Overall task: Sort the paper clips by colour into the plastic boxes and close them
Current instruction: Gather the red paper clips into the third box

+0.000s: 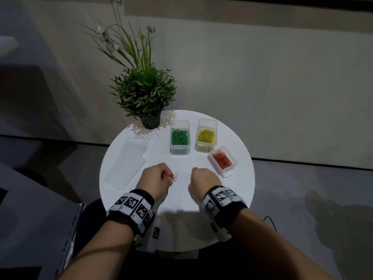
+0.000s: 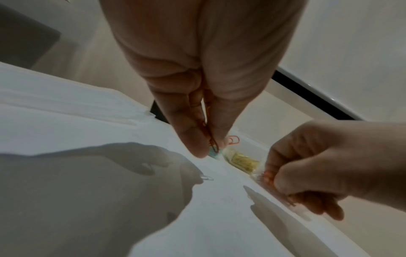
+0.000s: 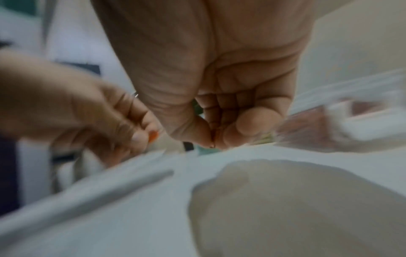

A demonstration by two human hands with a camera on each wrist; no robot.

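2 or so orange clips (image 1: 174, 177) pinched in the left hand (image 1: 155, 181), sticking out to its right above the table (image 1: 238, 190), long axis running roughly away from the person. Orange box (image 1: 222, 161) lies forward-right of that grip, lid off, clips inside, just beyond the right hand (image 1: 203, 181). So the right hand is nearer the box; the left would have to reach across to drop them. Right hand curled with thumb on fingertips; right wrist view is blurred, cannot tell if it holds a clip. Green box (image 1: 180, 138) and yellow box (image 1: 205, 136) sit further back, both open. Lids (image 1: 129, 160) lie left of the left hand
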